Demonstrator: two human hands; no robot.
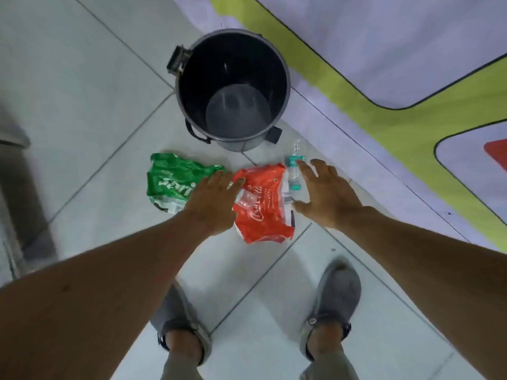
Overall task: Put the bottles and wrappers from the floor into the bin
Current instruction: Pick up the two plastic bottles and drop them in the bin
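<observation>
A dark grey round bin (pixel 285 78) stands open on the tiled floor, with nothing visible inside. In front of it lie a crumpled green wrapper (pixel 167 179), a crumpled red wrapper (pixel 263 212) and a small clear bottle (pixel 295 171) with a teal label. My left hand (pixel 211 204) hovers with fingers spread between the green and red wrappers, covering part of each. My right hand (pixel 326 193) is open with fingers apart just right of the bottle and the red wrapper's edge. Neither hand holds anything.
My two feet in grey shoes (pixel 337 294) stand on the white tiles below the litter. A white, lime-green and red floor mat (pixel 384 64) runs along the right. A dark object's edge (pixel 13 133) sits at the far left.
</observation>
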